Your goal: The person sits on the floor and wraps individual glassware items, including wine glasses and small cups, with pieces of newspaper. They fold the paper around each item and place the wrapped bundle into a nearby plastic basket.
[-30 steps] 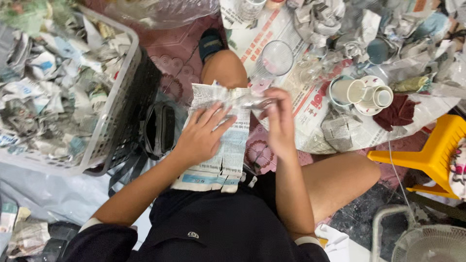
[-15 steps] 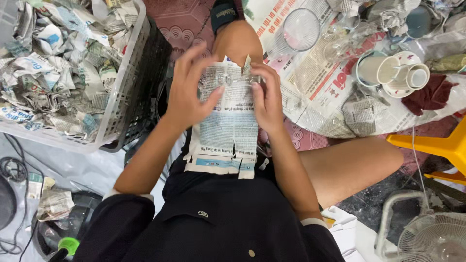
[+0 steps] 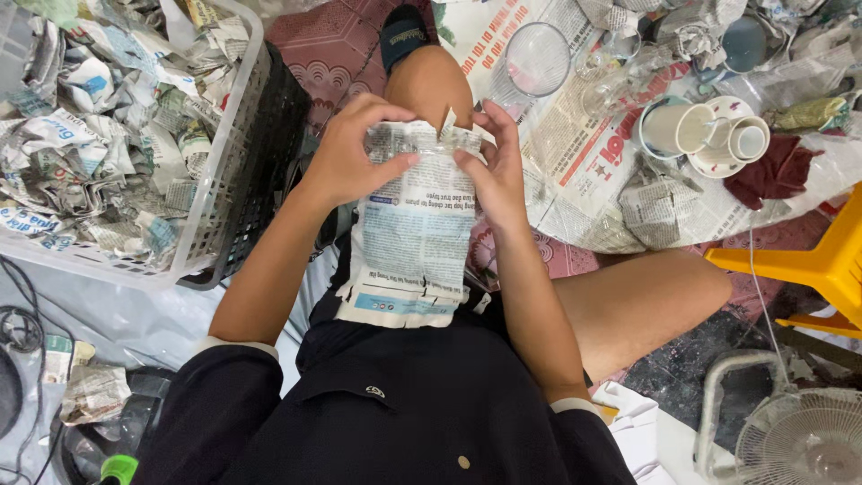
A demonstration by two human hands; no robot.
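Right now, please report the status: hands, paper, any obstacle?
Left hand and right hand both grip newspaper sheet at its top. Sheet lies over lap. Nothing in the way.

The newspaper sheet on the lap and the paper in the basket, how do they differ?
The sheet lies mostly flat along the lap, pinched at its top edge by the left hand and right hand; the paper in the basket is crumpled into many wads, untouched. Both are printed newspaper.

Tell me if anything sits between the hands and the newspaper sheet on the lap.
Nothing visible does. The left hand and the right hand both already grip the top edge of the newspaper sheet, fingers directly on the paper. The basket of crumpled paper stands off to the left side, clear of the hands.
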